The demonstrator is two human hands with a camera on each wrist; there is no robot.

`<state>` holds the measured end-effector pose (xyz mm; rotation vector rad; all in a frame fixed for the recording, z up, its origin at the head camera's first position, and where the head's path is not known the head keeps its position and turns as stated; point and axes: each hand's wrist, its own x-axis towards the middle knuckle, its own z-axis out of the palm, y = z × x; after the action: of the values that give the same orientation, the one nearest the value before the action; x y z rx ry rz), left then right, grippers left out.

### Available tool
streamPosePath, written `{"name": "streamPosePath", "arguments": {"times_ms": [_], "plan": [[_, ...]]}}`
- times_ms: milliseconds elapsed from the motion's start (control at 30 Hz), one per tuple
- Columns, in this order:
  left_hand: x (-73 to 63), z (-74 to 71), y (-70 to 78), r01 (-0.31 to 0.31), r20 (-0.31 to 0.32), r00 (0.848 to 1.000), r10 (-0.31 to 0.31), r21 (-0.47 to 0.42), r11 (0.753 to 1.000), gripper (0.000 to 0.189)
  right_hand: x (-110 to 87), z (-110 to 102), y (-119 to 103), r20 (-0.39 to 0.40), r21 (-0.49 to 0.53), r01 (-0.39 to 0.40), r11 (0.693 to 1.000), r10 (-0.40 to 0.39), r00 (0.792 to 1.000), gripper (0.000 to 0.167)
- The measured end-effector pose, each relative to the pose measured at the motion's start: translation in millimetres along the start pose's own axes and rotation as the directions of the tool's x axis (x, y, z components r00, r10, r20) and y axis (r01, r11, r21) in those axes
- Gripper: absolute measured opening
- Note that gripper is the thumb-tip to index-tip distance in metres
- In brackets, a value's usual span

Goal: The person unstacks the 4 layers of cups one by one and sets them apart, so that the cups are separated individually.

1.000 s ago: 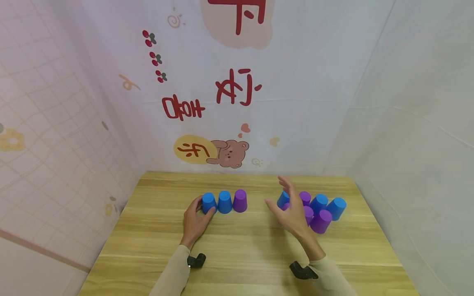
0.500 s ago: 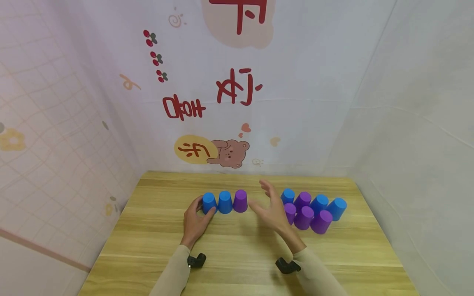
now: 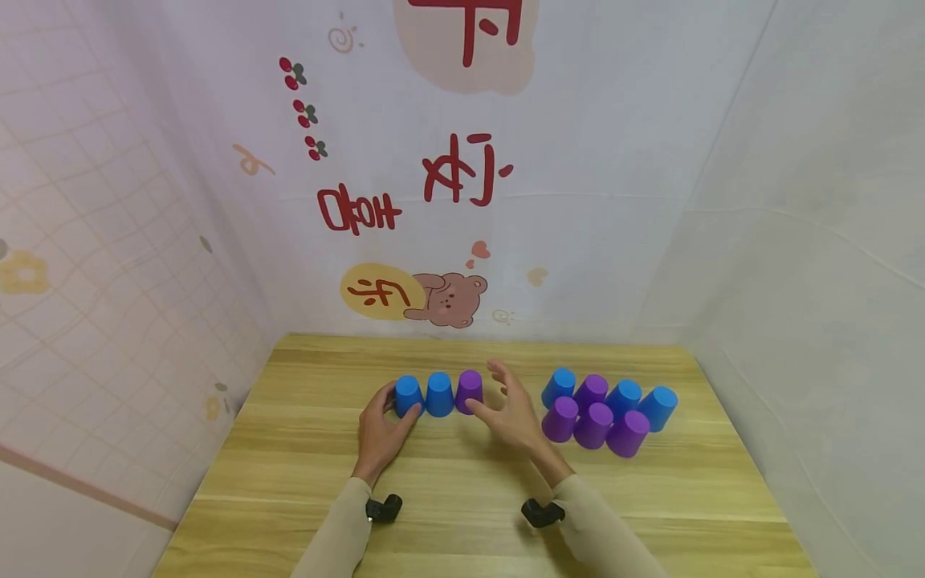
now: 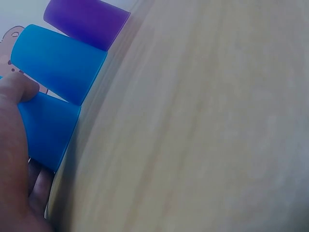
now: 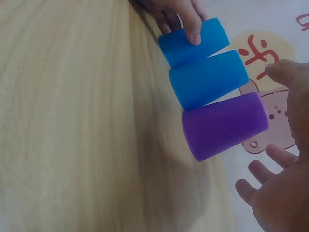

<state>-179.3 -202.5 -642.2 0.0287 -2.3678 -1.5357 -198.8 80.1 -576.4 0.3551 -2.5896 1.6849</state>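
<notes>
Three cups stand upside down in a row on the wooden table: a blue cup (image 3: pixel 408 393) at the left, another blue cup (image 3: pixel 439 395) in the middle, and a purple cup (image 3: pixel 470 388) at the right. My left hand (image 3: pixel 383 429) grips the leftmost blue one, thumb on its near side and fingers around its left side. Beside the purple cup is my right hand (image 3: pixel 515 417), its thumb and fingers spread apart. In the right wrist view a gap shows between those spread fingers (image 5: pixel 260 171) and the purple cup's wall.
To the right stands a group of upside-down cups in two rows, with blue cups (image 3: pixel 658 408) and a purple cup (image 3: pixel 594 389) behind and several purple cups, one a front cup (image 3: pixel 560 419), before them. A printed white curtain (image 3: pixel 578 241) hangs behind the table (image 3: pixel 462 498).
My right hand has moved left from over the right-hand cup group to the purple cup of the row. My left hand and the cups have stayed in place.
</notes>
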Motion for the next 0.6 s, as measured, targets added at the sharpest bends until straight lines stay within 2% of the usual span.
{"name": "streamPosePath", "arguments": {"times_ms": [100,300,600], "plan": [[0.1,0.4,-0.1,-0.016,-0.007,1.0,0.016,0.009,1.0,0.063,2.0,4.8,2.2,0.013,0.007,-0.006,1.0,0.006,1.0,0.087],[-0.6,0.7,-1.1,0.005,-0.003,1.0,-0.005,0.006,1.0,0.064,6.5,14.4,5.1,0.027,0.012,0.005,1.0,-0.005,1.0,0.081],[-0.5,0.3,-0.1,-0.003,-0.007,1.0,0.003,0.005,1.0,0.064,10.6,24.5,6.1,0.002,0.025,0.026,0.999,-0.026,1.0,0.071]]}}
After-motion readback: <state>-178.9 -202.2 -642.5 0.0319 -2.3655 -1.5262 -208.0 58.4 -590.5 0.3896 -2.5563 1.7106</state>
